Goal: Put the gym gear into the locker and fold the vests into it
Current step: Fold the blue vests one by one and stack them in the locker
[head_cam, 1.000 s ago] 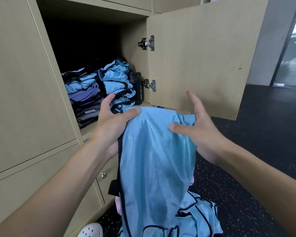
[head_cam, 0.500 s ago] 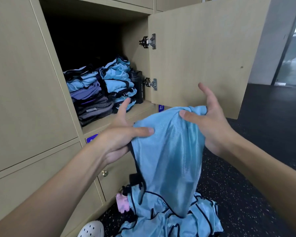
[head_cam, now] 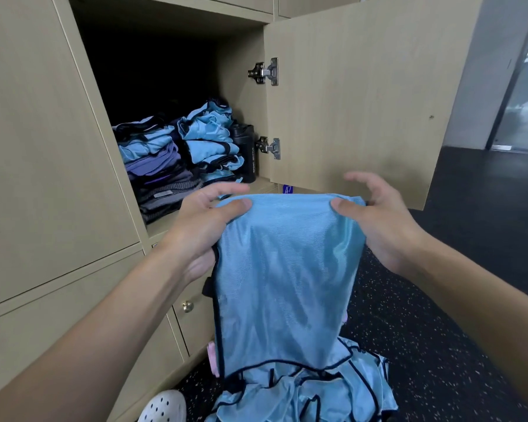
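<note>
Speckled black floor [head_cam: 424, 360] beside open locker [head_cam: 241, 41]

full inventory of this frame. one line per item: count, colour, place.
locker: 1, beige, open compartment
locker door: 1, beige, swung open right
hinges: 2, metal, door's inner edge
left stack: 1, blue, purple and grey folded clothes, in locker
right stack: 1, light blue folded vests, beside left stack
bottle: 1, black, in locker, right of stacks
held vest: 1, light blue, dark trim, hanging before locker
vest pile: 1 heap, light blue, floor below held vest
pink item: 1, beside pile, unidentifiable
knob: 1, brass, lower door
shoe: 1, white, bottom edge
floor: dark, speckled
left hand: pinches vest's top left corner
right hand: pinches top right corner
</note>
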Demonstrator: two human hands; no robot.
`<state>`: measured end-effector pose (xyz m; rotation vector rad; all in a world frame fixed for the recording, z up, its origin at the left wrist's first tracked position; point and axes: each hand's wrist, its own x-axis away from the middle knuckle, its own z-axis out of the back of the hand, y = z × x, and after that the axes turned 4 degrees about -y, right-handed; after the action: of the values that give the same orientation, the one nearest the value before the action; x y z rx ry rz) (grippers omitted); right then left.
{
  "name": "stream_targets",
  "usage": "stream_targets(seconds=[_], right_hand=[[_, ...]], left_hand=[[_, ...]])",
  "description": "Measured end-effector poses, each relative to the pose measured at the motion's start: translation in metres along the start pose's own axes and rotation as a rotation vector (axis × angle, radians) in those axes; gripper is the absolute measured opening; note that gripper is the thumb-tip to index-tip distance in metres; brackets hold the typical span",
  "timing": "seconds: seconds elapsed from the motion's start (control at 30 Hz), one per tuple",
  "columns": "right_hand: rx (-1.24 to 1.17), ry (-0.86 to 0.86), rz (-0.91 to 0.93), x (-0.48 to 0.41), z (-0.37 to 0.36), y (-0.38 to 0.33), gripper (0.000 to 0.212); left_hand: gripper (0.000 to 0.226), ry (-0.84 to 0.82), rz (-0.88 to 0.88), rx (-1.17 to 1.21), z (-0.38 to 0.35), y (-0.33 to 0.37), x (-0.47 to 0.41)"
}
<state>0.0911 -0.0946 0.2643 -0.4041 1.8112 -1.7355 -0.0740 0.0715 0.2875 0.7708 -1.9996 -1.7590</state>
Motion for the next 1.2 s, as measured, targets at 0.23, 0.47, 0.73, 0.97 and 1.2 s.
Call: stream_targets(seconds=[0.23, 0.47, 0.73, 0.97, 1.2], right_hand=[[0.150, 0.095, 0.071, -0.002, 0.003, -0.002, 0.008], [0.248, 0.122, 0.065, -0.008, 0.011, -0.002, 0.006], [0.070, -0.422, -0.067, 0.004, 0.020, -0.019, 0.024], [0.503, -0.230, 0.096, -0.003, 0.021, -0.007, 0.006], [0.744, -0.201, 0.183, -0.004, 0.028, 0.003, 0.018]], left_hand=[[0.049, -0.198, 0.078, -0.177, 0.008, 0.001, 0.002], [0.022, -0.173, -0.072, -0.510, 0.007, -0.006, 0.001], [0.015, -0.072, -0.099, -0.518, 0.008, -0.003, -0.001], [0.030, -0.195, 0.010, -0.709, 0.019, 0.000, -0.004], [0.018, -0.127, -0.164, -0.920, 0.016, -0.006, -0.008]])
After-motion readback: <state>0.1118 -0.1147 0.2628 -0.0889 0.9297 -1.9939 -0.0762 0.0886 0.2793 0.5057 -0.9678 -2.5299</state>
